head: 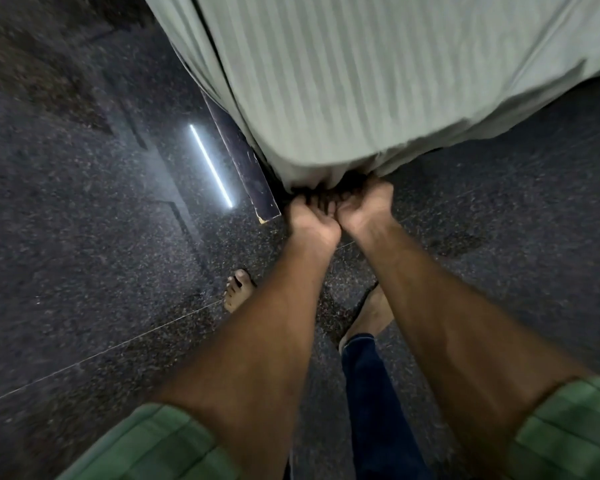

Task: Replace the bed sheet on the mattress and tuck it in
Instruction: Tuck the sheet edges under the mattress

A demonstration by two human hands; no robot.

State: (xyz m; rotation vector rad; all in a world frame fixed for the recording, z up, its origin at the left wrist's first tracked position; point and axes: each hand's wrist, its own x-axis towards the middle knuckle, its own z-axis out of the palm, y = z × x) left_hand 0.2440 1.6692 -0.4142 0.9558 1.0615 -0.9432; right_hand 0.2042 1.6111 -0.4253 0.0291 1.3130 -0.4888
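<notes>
Both hands, left hand [313,221] and right hand [362,206], have fingers curled, gripping the sheet [343,109] hem. Best pull it taut, then push it under the mattress corner just above the fingers.

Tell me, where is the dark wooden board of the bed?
In the head view, the dark wooden bed board sits left of centre, beside the striped pale green sheet, just left of the left hand.
</notes>
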